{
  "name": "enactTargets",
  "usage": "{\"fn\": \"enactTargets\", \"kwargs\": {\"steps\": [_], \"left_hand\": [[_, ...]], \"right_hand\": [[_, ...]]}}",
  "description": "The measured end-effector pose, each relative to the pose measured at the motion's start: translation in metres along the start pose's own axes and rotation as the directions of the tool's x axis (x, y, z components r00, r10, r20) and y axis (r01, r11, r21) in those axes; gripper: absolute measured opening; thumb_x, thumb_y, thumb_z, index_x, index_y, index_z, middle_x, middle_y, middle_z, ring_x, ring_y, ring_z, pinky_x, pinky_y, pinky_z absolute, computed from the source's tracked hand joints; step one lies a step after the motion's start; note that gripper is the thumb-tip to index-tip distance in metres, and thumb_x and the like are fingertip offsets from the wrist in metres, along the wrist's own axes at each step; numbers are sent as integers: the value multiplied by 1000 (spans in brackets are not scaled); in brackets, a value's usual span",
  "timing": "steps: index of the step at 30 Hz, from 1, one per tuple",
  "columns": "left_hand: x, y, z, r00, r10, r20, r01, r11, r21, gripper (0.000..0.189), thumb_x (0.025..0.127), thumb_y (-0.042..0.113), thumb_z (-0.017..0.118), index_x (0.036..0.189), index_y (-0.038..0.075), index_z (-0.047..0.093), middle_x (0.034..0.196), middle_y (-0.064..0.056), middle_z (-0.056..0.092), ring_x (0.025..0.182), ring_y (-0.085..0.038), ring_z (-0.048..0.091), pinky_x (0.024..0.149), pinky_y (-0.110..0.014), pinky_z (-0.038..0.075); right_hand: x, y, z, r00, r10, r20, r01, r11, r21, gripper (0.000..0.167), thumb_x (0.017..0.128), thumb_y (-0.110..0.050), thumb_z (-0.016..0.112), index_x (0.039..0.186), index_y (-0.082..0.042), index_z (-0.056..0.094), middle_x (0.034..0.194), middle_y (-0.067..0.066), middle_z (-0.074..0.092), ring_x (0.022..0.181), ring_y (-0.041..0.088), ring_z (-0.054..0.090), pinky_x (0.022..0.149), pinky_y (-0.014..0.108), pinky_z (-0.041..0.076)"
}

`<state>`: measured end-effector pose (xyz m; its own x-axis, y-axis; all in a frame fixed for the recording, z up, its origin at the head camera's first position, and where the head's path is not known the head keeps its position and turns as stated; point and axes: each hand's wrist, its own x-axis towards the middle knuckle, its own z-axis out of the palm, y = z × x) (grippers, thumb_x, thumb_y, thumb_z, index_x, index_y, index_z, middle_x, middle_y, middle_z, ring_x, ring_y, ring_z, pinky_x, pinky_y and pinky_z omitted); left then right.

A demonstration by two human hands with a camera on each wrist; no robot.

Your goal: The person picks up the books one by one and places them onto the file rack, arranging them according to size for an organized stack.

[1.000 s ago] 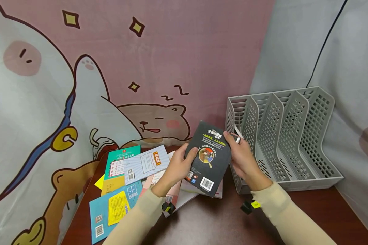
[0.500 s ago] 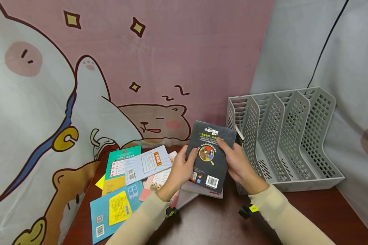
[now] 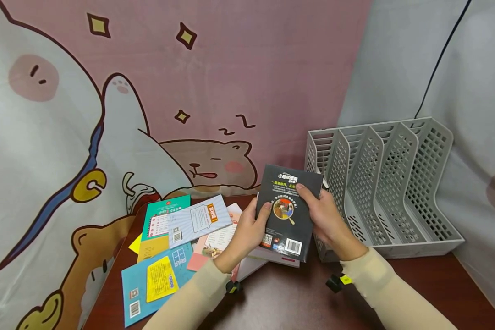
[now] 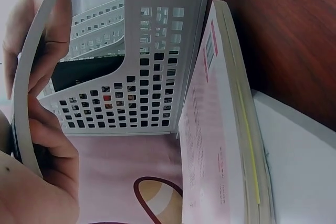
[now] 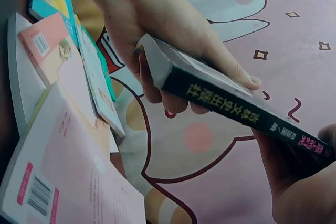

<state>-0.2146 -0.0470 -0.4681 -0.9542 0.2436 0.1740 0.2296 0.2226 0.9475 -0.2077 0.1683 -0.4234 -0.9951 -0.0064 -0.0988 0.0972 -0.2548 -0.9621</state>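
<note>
A black book point(image 3: 288, 224), back cover up with a round picture and a barcode, is held above the table in both hands. My left hand point(image 3: 247, 233) grips its left edge, thumb on the cover and fingers underneath. On the right edge, my right hand point(image 3: 327, 217) pinches it the same way. The right wrist view shows the dark spine point(image 5: 231, 103) with yellow characters, and my left hand point(image 5: 173, 30) curled round the book. Just below the black book lies a thick pale pink book point(image 4: 210, 145), partly covered by it in the head view.
Several books lie overlapped at left, among them a blue one point(image 3: 134, 284), a green one point(image 3: 165, 206) and a light striped one point(image 3: 200, 220). A grey perforated magazine rack point(image 3: 379, 183) stands at right; a dark book point(image 4: 84, 72) sits in its nearest compartment.
The black book has turned from a tilt to nearly straight and shifted slightly right. My right hand's thumb has moved from the book's upper right edge onto its cover.
</note>
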Motion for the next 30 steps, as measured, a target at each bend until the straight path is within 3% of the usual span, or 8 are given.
{"fn": "enactTargets", "kwargs": {"steps": [6,12,16,24,30], "left_hand": [[0,0,1,1000,-14,8,15,1000,-13,37,116,49,53,134,20,67,99,-11,79,78,-13,75,74,-33,63],[-1,0,2,999,-33,32,34,999,-35,37,116,51,52,132,21,67,98,-12,80,77,-14,77,72,-35,64],[-1,1,2,999,-11,48,12,1000,-19,36,117,48,51,129,18,68,98,-12,79,79,-13,75,75,-34,63],[-2,2,1,997,12,78,-11,1000,-12,36,118,46,50,123,18,72,97,-11,79,82,-11,74,76,-29,60],[-4,0,2,996,29,84,-30,999,18,31,117,42,55,115,16,71,92,-8,79,79,-8,72,75,-26,58]], "right_hand": [[-1,-3,0,1000,-23,-9,22,999,-36,45,113,-39,65,137,-1,63,94,-3,84,81,16,83,71,41,69],[-2,-6,-2,996,-82,-19,79,987,-139,46,112,-38,65,134,2,65,92,-6,83,80,14,83,70,39,69],[-3,-9,-7,993,-117,-13,113,976,-188,47,112,-40,66,134,2,66,92,-6,84,80,14,83,70,39,69],[-2,-14,-16,990,-141,-22,134,972,-192,38,111,-39,68,124,-3,70,89,-8,84,77,14,83,67,37,69],[-7,-21,-25,993,-115,10,115,971,-210,38,111,-38,68,121,-1,69,88,-5,84,75,15,83,66,40,69]]}}
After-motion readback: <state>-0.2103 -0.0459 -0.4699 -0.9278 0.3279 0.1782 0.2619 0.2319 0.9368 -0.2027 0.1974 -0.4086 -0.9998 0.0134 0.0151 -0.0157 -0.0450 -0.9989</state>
